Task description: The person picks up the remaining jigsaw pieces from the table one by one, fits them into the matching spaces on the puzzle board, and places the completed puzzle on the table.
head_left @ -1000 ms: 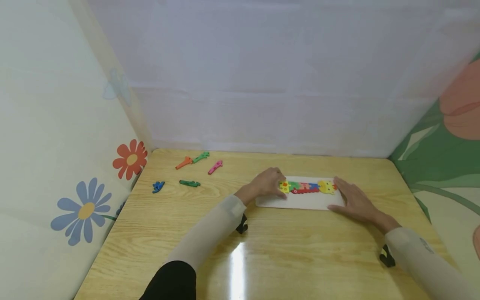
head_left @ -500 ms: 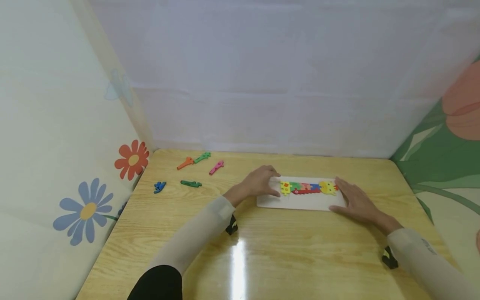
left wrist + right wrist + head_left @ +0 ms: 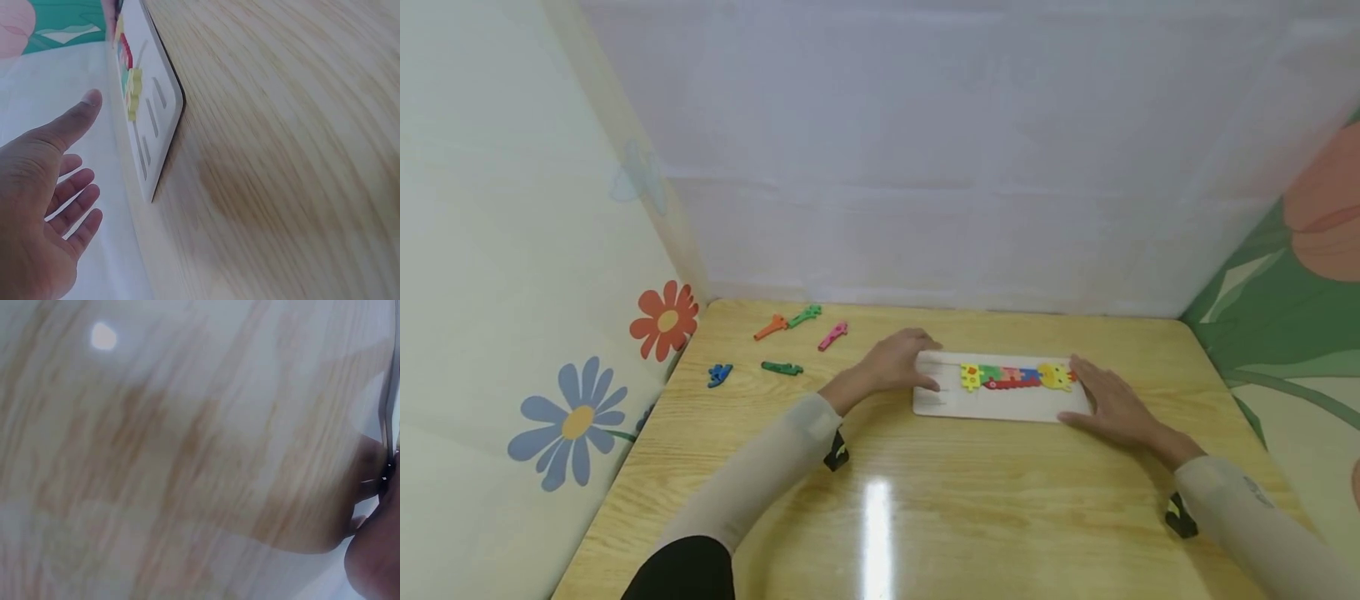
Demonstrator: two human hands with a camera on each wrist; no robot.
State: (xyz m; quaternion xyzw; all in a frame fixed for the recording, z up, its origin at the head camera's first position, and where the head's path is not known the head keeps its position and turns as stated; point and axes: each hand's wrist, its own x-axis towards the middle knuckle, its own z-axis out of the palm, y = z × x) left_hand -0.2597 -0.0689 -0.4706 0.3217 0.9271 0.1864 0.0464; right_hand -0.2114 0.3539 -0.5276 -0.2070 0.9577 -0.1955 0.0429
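A white puzzle board (image 3: 1007,407) lies on the table in the head view, carrying a row of colourful interlocking pieces. From left to right these are a yellow piece (image 3: 970,377), green, pink and blue ones, then a yellow giraffe head (image 3: 1056,376); a red crocodile-like strip (image 3: 1012,384) runs below. My left hand (image 3: 891,362) is at the board's left end, thumb and fingers spread, holding nothing. Narrow grooves show at that end in the left wrist view. My right hand (image 3: 1116,408) rests against the right end, fingers fairly straight; the right wrist view shows only part of it.
Loose pieces lie at the table's left: orange (image 3: 771,327), light green (image 3: 805,316), pink (image 3: 832,336), dark green (image 3: 782,367) and blue (image 3: 719,375). A white wall covering (image 3: 880,242) closes off the table's back edge.
My left hand has drawn back leftward from the yellow piece to the board's left end, uncovering the grooved part. My right hand keeps its place at the right end.
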